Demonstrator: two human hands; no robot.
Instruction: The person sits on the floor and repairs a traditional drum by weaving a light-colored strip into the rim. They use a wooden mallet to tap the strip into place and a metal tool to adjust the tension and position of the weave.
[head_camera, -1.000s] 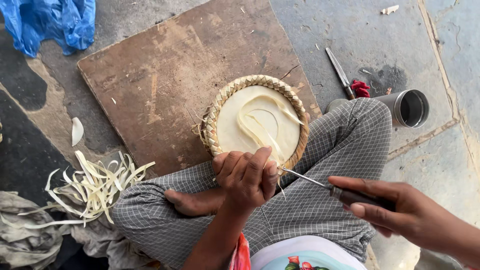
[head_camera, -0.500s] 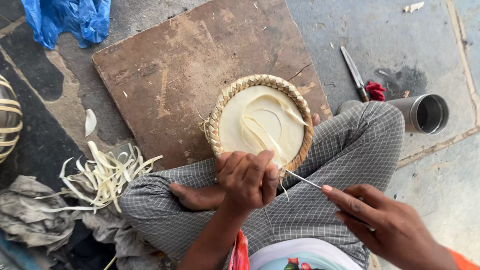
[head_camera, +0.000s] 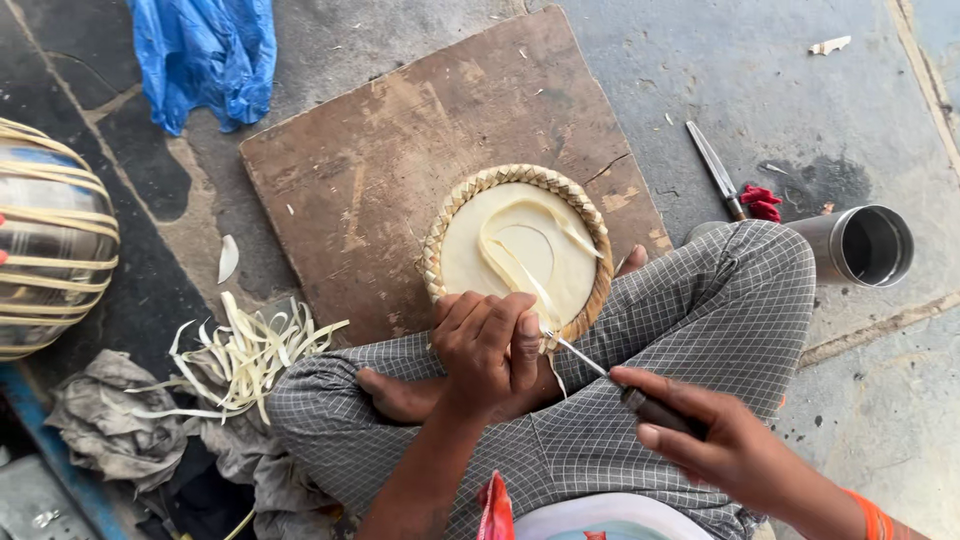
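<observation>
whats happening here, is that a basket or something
A person sits cross-legged on the floor. The left hand steadies a small round woven tray at its near rim; the right hand holds a thin pointed tool with its tip at that rim. Cut strips lie beside them.

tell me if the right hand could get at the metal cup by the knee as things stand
Probably yes, but not freely: the right hand grips a thin tool, and the raised knee sits between it and the metal cup.
</observation>
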